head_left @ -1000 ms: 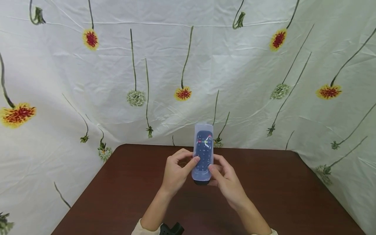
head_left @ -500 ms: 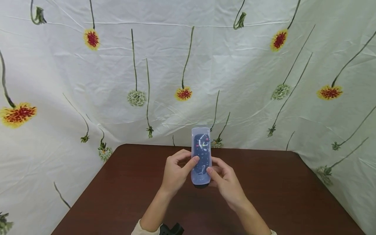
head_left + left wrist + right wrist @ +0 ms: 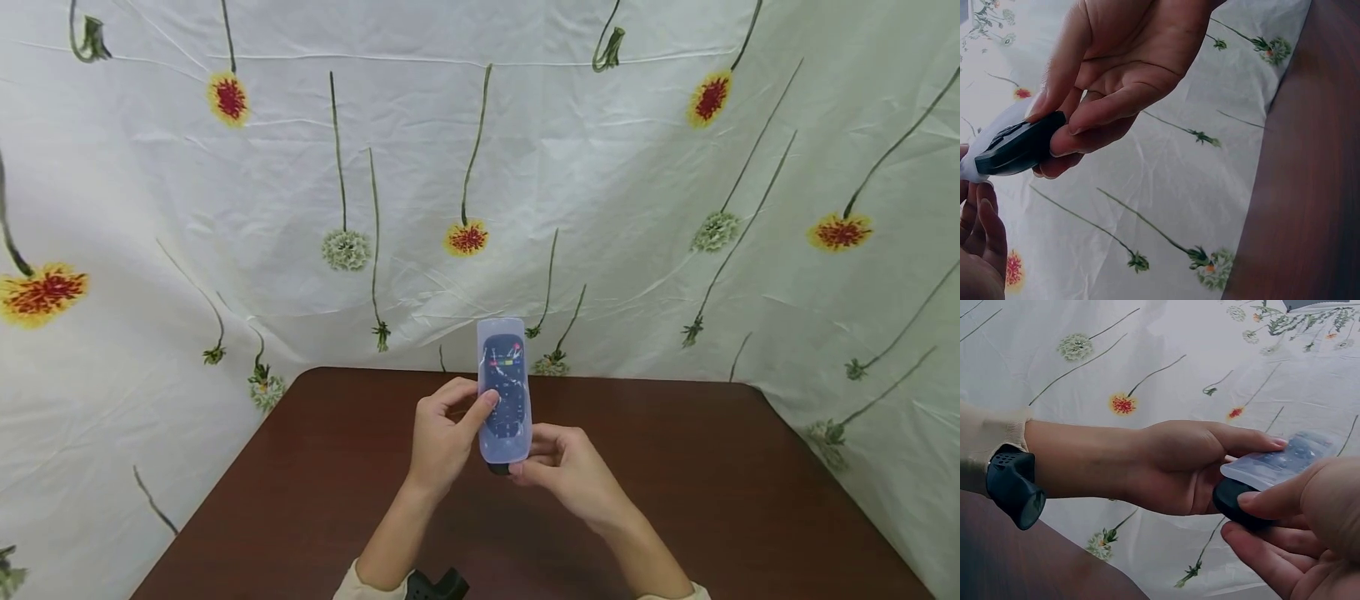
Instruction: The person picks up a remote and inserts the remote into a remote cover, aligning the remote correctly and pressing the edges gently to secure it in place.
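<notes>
1. Nearest, in the head view, with the remote as the centre of the dial, a cream cuff (image 3: 369,585) sits at 7 o'clock on the left forearm, with a black wrist device (image 3: 437,587) just beside it. A second cream cuff (image 3: 678,594) shows at between 4 and 5 o'clock.
2. The right hand (image 3: 577,479) lies between 4 and 5 o'clock. Its thumb and fingers are closed to the thickness of the remote's bare black end, pinching it, as both wrist views show.
3. The left hand (image 3: 442,433) is at 8 o'clock, its thumb on the front of the cover and its fingers at the edge and behind; the grip is closed on the covered remote.
4. The remote (image 3: 508,417) is held between the two hands, its far end toward 12 o'clock. A translucent cover (image 3: 498,326) is around it, coloured keys showing through; the black end sticks out at 6 o'clock.
5. Beneath is a dark reddish-brown table (image 3: 300,483).
6. Farthest, a white flower-printed cloth (image 3: 600,167) hangs from 9 through 12 to 3 o'clock, creased.
</notes>
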A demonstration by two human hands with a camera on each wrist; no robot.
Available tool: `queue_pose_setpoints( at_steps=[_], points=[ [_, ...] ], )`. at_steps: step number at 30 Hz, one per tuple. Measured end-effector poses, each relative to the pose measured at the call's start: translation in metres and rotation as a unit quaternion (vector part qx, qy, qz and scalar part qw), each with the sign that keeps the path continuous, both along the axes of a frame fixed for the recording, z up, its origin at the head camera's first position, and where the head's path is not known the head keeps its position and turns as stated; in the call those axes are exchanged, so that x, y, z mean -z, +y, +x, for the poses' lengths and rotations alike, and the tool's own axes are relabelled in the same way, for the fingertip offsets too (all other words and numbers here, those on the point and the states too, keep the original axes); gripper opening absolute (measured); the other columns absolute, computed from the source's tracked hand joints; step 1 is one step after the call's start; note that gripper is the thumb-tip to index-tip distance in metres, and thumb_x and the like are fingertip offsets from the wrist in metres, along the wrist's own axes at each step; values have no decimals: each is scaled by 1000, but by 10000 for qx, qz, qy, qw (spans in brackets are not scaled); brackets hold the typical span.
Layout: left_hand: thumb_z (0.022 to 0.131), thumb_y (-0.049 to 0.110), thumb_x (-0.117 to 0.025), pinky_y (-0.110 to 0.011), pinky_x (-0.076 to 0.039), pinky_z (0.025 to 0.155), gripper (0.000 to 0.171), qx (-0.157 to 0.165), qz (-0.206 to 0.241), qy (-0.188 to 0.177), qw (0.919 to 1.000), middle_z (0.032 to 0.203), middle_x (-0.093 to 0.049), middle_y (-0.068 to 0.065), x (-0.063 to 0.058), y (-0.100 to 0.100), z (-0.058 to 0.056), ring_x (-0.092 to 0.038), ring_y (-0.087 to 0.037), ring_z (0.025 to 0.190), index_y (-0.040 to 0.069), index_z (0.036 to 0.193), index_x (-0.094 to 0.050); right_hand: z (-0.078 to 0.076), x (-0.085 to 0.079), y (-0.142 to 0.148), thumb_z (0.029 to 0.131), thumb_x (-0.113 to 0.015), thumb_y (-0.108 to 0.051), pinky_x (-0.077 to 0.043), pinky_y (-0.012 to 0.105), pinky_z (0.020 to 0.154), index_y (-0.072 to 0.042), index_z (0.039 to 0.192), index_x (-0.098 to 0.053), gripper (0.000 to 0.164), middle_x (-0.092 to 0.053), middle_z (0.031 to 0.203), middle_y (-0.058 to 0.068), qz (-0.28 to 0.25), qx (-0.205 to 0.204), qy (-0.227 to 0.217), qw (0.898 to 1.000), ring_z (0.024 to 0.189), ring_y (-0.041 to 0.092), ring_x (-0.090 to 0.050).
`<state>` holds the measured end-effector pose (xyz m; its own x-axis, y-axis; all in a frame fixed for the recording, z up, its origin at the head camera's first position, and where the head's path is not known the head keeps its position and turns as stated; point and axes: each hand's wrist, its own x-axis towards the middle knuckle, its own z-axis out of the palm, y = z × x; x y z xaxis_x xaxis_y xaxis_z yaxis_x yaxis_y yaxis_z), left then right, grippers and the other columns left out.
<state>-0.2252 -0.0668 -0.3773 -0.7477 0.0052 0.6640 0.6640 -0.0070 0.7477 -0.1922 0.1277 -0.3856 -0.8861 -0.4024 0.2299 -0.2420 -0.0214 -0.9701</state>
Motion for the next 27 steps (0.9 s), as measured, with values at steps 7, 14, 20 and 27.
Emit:
queue_pose_setpoints(
  at_steps=[7, 14, 20, 27],
  points=[
    [93, 10, -79, -29, -57, 68, 11, 174, -30, -204, 9996, 92, -74, -3, 0, 0, -1, -67, -23, 85, 5, 103, -80, 3, -1, -6, 89, -74, 6, -60, 39, 80, 15, 127, -63, 40, -73, 107, 23, -145, 303, 21, 9994, 91, 29, -75],
    [93, 9, -79, -29, -57, 69, 12, 364, -129, -385, 9985, 94, -74, -4, 1, 0, 0, -66, -23, 86, 4, 103, -80, 4, 0, -7, 88, -74, 8, -60, 38, 79, 15, 124, -65, 38, -74, 105, 23, -84, 405, 130, 9991, 90, 27, -75],
    [93, 11, -79, -30, -55, 75, 12, 364, -296, -479, 9978, 96, -74, -3, 1, -3, -1, -65, -23, 90, 5, 104, -80, 3, -1, -6, 88, -75, 9, -61, 39, 78, 12, 123, -67, 36, -75, 102, 20, -38, 531, 190, 9984, 88, 29, -76],
    [94, 11, -79, -30, -54, 78, 12, 373, -341, -494, 9975, 95, -74, -2, 2, -3, -3, -64, -23, 89, 4, 103, -79, 3, -2, -7, 88, -74, 10, -61, 39, 79, 13, 124, -66, 37, -74, 103, 21, -70, 478, 142, 9987, 89, 30, -75]
  ],
)
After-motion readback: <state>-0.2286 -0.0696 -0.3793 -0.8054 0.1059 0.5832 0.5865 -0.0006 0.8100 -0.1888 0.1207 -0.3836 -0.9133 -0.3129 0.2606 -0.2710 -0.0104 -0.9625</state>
